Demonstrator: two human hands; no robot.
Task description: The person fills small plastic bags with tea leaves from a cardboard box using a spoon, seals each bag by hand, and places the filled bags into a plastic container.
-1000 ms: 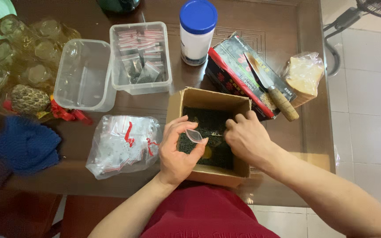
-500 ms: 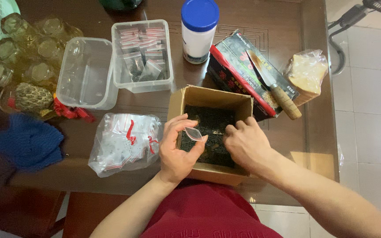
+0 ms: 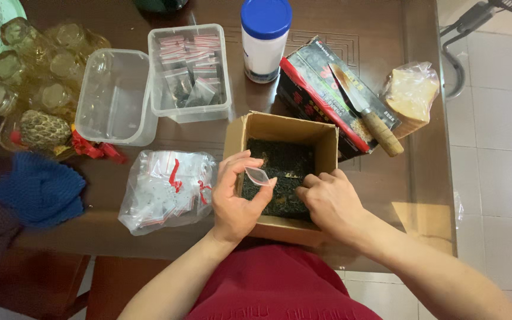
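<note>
A brown cardboard box [image 3: 280, 127] stands at the table's near edge, holding dark loose leaves [image 3: 282, 166]. My left hand [image 3: 235, 198] holds a small clear zip bag [image 3: 258, 175] open over the box's left side. Inside the box on the right, my right hand [image 3: 327, 201] has its fingers curled down onto the leaves; what is pinched is hidden. Left of the box lies a clear plastic pack of empty small zip bags [image 3: 164, 189] with red strips.
Behind the box are two clear tubs, one empty [image 3: 114, 98] and one holding filled small bags [image 3: 191, 71], a blue-lidded white jar [image 3: 265, 38], a dark carton [image 3: 321, 89] with a wooden-handled knife [image 3: 365, 112] on it, several glasses [image 3: 37, 65] and a blue cloth [image 3: 40, 192].
My right hand has sunk lower into the box onto the leaves. My left hand keeps the small bag almost in the same spot.
</note>
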